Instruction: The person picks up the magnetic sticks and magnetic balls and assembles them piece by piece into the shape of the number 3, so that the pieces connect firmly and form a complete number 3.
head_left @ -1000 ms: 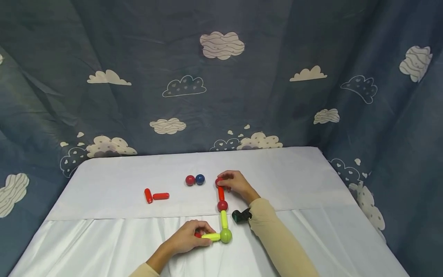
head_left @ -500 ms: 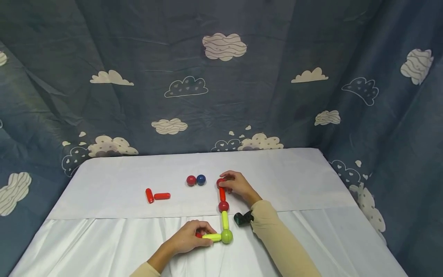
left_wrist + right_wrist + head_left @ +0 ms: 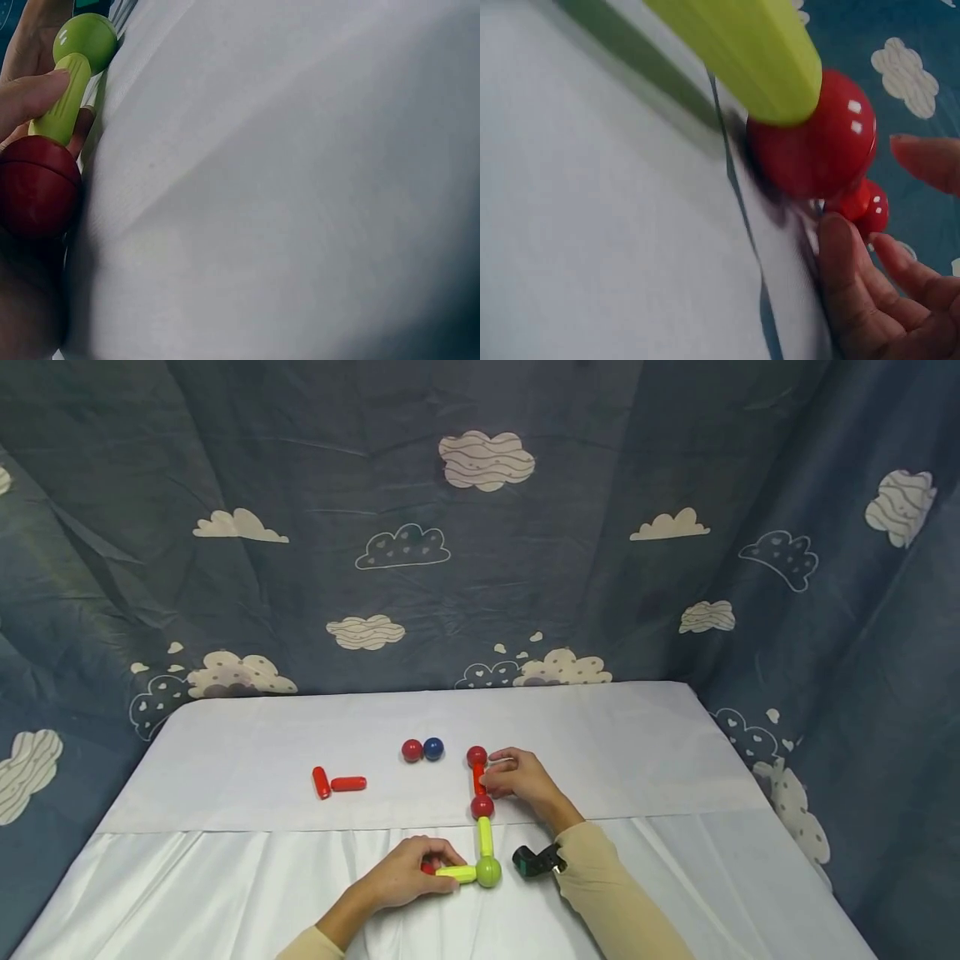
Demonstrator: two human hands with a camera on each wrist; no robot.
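Note:
A chain of toy rods and balls lies on the white cloth. From the far end come a red ball [image 3: 477, 755], a red rod [image 3: 478, 777], another red ball [image 3: 482, 807], a yellow-green rod [image 3: 485, 836] and a green ball [image 3: 488, 872]. A second yellow-green rod [image 3: 60, 112] runs left from the green ball, pinched by my left hand [image 3: 407, 872]. Beyond it a third red ball [image 3: 39, 187] is mostly covered by that hand in the head view. My right hand [image 3: 525, 781] is beside the red rod, fingers apart, one fingertip at the rod.
A loose red ball [image 3: 412, 750] and a blue ball [image 3: 433, 749] sit side by side farther back. Two red rods [image 3: 348, 784] lie to the left. A dark wrist camera [image 3: 534, 862] hangs by the right sleeve. The curtain [image 3: 525, 568] stands behind the table.
My right hand has let go of the far red ball and shifted nearer and slightly right, to beside the red rod. The left hand keeps its pinch in the same place.

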